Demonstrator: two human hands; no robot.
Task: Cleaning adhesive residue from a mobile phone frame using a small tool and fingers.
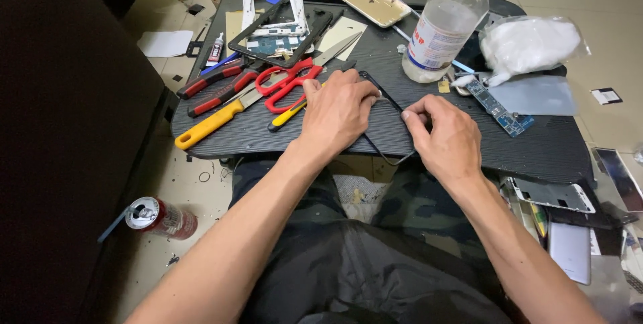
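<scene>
My left hand (337,111) rests on a thin black rectangular frame (383,93) lying on the dark ribbed tray table (536,150), fingers pressing its upper part. My right hand (447,138) is at the frame's right side, its thumb and forefinger pinched together on the frame's edge. The lower part of the frame pokes out over the table's near edge between my wrists. Whether a small tool is in my right fingers cannot be told.
Red scissors (288,83), red-handled pliers (211,86), a yellow-handled knife (214,121) and a glue tube (216,49) lie left. A white tablet frame (249,9), a gold phone back (370,1), a plastic bottle (445,29), a white bag (529,44) and a circuit strip (499,107) are behind. A can (161,217) lies on the floor.
</scene>
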